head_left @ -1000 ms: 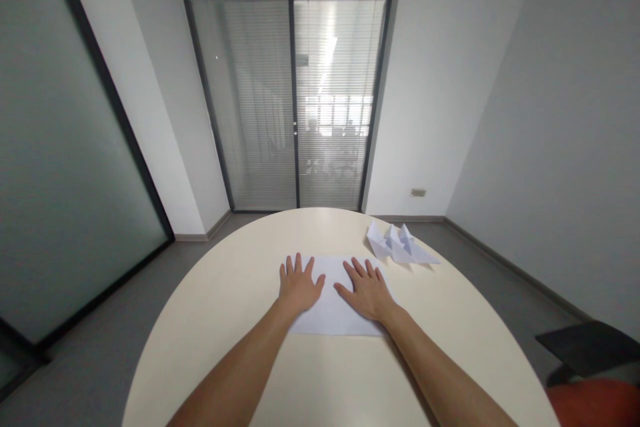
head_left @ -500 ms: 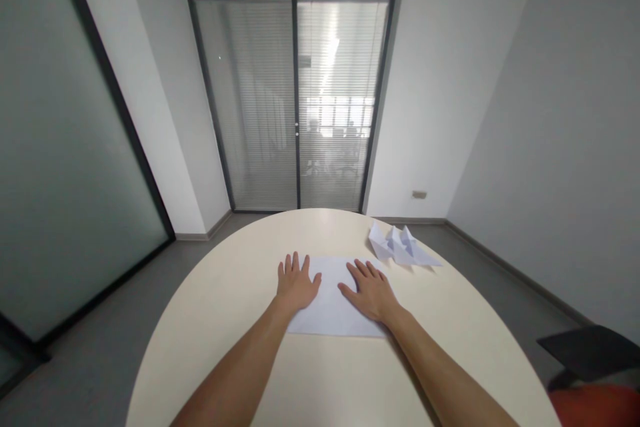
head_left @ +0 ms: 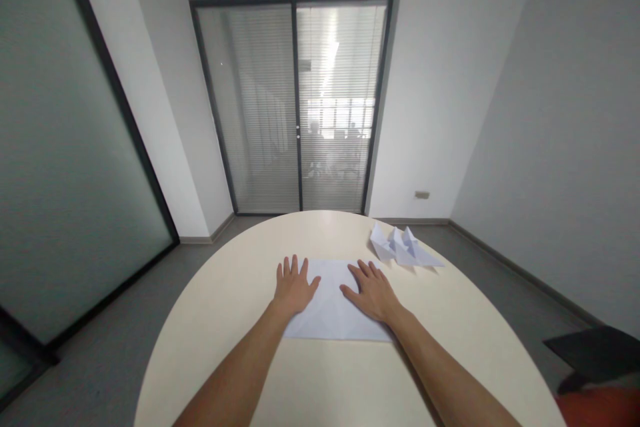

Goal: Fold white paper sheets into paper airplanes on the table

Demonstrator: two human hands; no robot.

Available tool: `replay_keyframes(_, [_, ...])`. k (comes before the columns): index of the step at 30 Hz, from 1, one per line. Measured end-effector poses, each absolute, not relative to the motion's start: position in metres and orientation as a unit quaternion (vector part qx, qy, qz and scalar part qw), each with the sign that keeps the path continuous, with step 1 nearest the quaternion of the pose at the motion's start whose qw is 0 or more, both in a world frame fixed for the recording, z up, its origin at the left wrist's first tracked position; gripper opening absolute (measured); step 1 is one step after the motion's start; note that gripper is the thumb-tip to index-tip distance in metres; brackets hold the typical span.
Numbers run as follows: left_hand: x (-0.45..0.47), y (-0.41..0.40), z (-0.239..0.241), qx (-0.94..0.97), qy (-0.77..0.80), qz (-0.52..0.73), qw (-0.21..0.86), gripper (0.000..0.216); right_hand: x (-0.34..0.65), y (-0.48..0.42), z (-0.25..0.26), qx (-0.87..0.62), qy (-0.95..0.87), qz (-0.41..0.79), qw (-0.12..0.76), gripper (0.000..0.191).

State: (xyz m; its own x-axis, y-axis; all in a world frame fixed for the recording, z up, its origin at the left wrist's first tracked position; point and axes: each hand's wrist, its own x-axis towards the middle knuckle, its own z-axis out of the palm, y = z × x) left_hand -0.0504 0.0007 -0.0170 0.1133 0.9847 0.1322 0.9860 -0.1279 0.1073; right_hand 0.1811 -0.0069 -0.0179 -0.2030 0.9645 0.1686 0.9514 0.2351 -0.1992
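A white sheet of paper [head_left: 336, 313] lies flat on the round cream table [head_left: 320, 380], with faint crease lines showing on it. My left hand [head_left: 294, 288] rests palm down over the sheet's left edge, fingers spread. Across from it, my right hand [head_left: 373, 292] lies palm down on the right side of the paper, its fingers apart and slightly bent. Neither hand grips anything. Beyond my right hand stand several folded white paper boats [head_left: 405, 248], close together and partly overlapping.
The table's curved far edge lies beyond the paper, near the boats. At the lower right is a chair with a black part [head_left: 595, 353] and a red seat [head_left: 600, 407]. Glass doors with blinds [head_left: 330, 167] stand behind the table.
My left hand has shifted very slightly left on the paper; my right hand stays nearly still. The whole view has moved a little with my head.
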Motion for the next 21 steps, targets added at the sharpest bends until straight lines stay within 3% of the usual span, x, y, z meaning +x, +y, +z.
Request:
replay_keyframes(5, [-0.048,0.001,-0.015,-0.817,-0.566,-0.11,-0.018,0.057,0.184,0.002,-0.019,-0.613,-0.778,0.009,0.133,0.073])
replay_keyframes(16, [-0.042,0.003,-0.017,-0.81,-0.579,-0.069,-0.058,0.079,0.182,0.006,-0.011,-0.631,-0.766,-0.003,0.122,0.063])
replay_keyframes(19, [-0.038,0.004,-0.016,-0.825,-0.557,-0.079,-0.058,0.071,0.177,0.0,-0.006,-0.585,-0.8,0.018,0.133,0.054])
replay_keyframes(21, [-0.034,0.003,-0.016,-0.839,-0.535,-0.082,-0.056,0.061,0.174,-0.003,-0.006,-0.529,-0.837,0.062,0.13,0.059])
